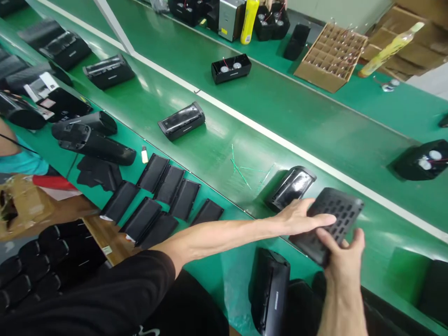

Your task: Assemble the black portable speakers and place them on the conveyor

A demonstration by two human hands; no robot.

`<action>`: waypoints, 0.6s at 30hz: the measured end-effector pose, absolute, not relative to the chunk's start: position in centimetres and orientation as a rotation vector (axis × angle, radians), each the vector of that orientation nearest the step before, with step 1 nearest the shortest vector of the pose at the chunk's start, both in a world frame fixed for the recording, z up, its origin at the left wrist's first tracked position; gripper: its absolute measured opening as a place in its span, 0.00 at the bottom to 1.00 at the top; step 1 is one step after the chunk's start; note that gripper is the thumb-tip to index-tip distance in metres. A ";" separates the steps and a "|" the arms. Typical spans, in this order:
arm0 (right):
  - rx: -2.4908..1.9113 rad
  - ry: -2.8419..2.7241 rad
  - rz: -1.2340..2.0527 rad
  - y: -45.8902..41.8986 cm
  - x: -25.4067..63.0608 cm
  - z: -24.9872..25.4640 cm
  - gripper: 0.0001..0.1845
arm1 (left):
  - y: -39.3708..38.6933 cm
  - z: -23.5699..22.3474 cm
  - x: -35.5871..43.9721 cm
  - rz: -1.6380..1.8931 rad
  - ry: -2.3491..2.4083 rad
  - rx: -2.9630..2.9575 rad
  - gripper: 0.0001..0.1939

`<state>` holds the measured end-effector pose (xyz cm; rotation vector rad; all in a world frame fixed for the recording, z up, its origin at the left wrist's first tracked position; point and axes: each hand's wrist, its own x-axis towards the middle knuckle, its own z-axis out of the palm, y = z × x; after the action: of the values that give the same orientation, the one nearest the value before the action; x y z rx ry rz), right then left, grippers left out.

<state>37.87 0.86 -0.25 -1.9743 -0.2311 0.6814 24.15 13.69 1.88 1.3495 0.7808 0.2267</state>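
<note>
A black speaker housing (324, 200) with rows of slots is tilted above the green conveyor, held between both hands. My left hand (297, 217) grips its near left side, thumb lying across the slotted face. At its lower right edge, my right hand (345, 252) has fingers and thumb closed around it. Just left of it on the belt lies another black speaker body (292, 186) with a glossy top. Below my hands, a black speaker (269, 289) stands on the near table edge. To the left of my forearm lie several black mesh-like panels (185, 198).
The green conveyor (217, 116) carries more speaker bodies, one (182, 121) mid-belt. Across it stand a cardboard divider box (329, 58), a yellow bottle (249, 21) and a metal box (229, 18). A white post (114, 25) rises at upper left. A person's teal sleeve (23, 158) shows at left.
</note>
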 end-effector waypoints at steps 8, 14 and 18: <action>-1.859 -0.073 0.697 7.8 46.1 -6.4 0.26 | 16.6 -4.2 21.9 0.210 1.148 1.430 0.41; -2.134 -0.263 0.514 6.1 44.2 -5.6 0.37 | 17.7 -4.1 11.4 0.465 1.243 1.137 0.20; -2.260 -0.538 0.312 7.0 36.8 -5.7 0.61 | 14.2 4.1 5.6 0.679 0.833 0.963 0.20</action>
<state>36.78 7.04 -5.74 -2.2597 -0.5385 0.3116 5.61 14.22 4.09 0.9635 0.8334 0.6787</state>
